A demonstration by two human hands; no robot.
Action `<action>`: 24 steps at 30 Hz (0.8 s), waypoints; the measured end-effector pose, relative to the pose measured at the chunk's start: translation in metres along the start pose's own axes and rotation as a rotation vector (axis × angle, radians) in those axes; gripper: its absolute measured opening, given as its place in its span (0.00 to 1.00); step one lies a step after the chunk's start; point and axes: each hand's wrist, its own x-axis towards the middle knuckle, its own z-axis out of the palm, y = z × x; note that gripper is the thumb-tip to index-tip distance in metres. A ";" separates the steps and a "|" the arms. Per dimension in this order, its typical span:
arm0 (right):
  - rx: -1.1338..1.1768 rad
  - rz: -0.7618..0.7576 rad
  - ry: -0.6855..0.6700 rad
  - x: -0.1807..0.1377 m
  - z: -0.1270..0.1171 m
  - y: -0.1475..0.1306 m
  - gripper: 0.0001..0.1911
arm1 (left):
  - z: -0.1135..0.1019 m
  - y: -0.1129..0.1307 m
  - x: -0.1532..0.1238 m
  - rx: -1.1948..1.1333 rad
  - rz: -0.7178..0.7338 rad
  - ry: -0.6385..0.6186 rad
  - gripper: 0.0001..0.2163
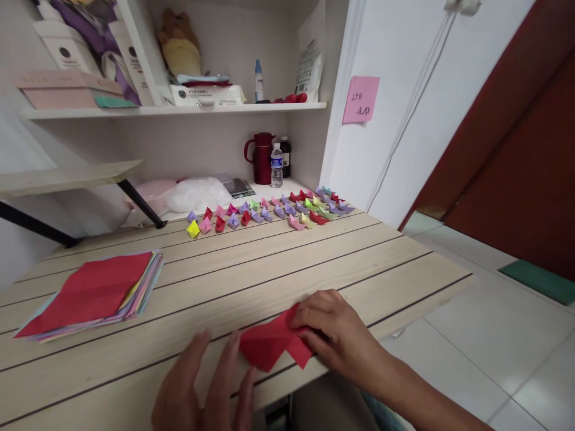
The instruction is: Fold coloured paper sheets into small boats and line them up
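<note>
Red paper (272,344), creased and part-folded, lies flat at the wooden counter (287,269) near edge. Right hand (335,332) fingers press it down; left hand (204,389) fingers spread, touching its left corner. Paper stack (96,296) left, small folded pieces (269,211) behind.

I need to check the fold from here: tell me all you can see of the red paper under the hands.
The red paper is one partly folded sheet, matte, with angular flaps and creases, lying flat at the near edge of the wooden table. The right hand presses on its right part; the left hand has fingertips at its left edge. Its underside is hidden.
</note>
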 end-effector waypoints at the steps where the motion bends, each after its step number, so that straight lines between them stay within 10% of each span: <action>1: -0.018 -0.009 -0.014 0.000 0.000 -0.002 0.06 | -0.001 -0.001 0.007 0.049 0.021 -0.111 0.20; 8: -0.016 -0.014 -0.140 0.000 -0.006 -0.014 0.07 | 0.008 0.006 0.018 -0.094 0.009 -0.347 0.09; 15: -0.085 -0.225 -0.345 -0.007 -0.023 -0.014 0.35 | 0.008 0.004 0.016 -0.081 0.042 -0.413 0.18; 24: -0.392 -0.114 -0.079 -0.043 0.013 -0.017 0.21 | -0.018 -0.001 0.011 0.030 0.140 -0.443 0.23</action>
